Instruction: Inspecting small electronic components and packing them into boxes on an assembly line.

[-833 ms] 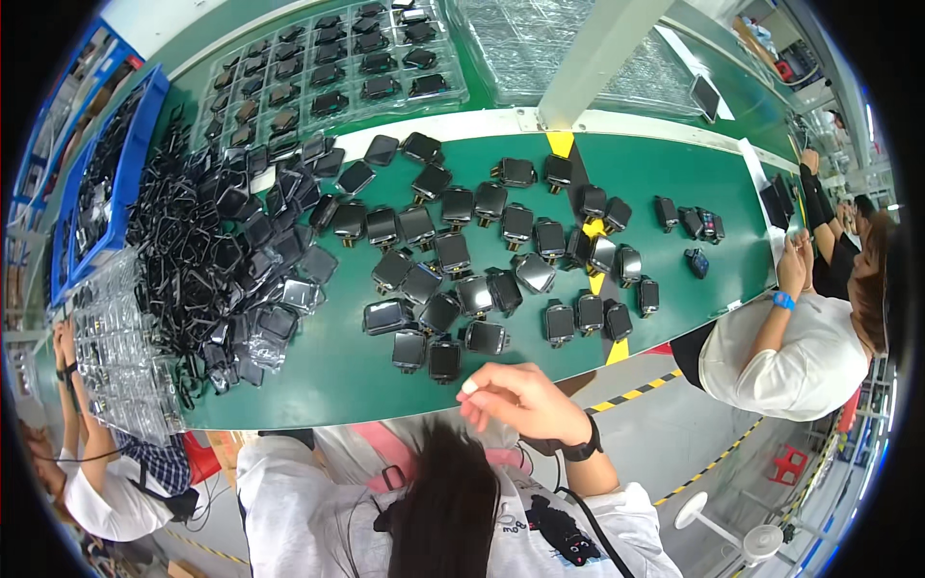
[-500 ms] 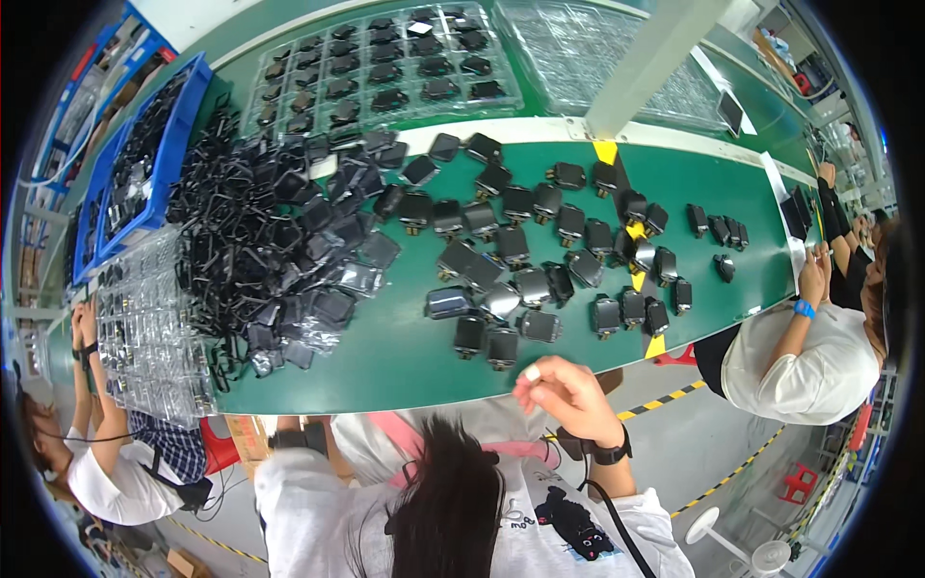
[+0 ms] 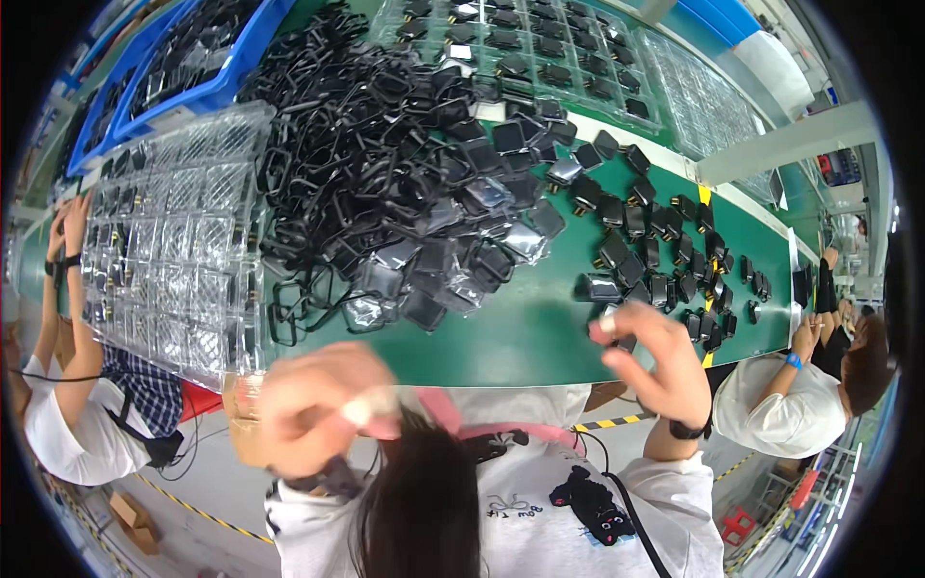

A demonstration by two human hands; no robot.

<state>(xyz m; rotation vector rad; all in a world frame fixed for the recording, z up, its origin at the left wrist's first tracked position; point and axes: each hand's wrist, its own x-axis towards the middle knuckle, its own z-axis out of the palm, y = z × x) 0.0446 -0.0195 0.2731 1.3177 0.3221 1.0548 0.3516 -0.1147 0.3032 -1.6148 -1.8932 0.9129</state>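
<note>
Head view. Left hand (image 3: 318, 409): blurred, raised before the chest, fingers curled near a pink strap (image 3: 445, 414); whether it grips anything cannot be told. Right hand (image 3: 655, 361): at the green table (image 3: 520, 337) edge, fingers half-bent, apparently empty. Nearest: small black device (image 3: 602, 287). Behind: heap of black straps (image 3: 385, 164); clear trays (image 3: 173, 231).

Left hand (image 3: 323, 409) motion-blurred, grip unreadable; right hand (image 3: 655, 361) fingertip item too small.

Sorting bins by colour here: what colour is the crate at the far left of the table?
Blue. The crate, holding black parts, shows best in the head view, its only view.
</note>
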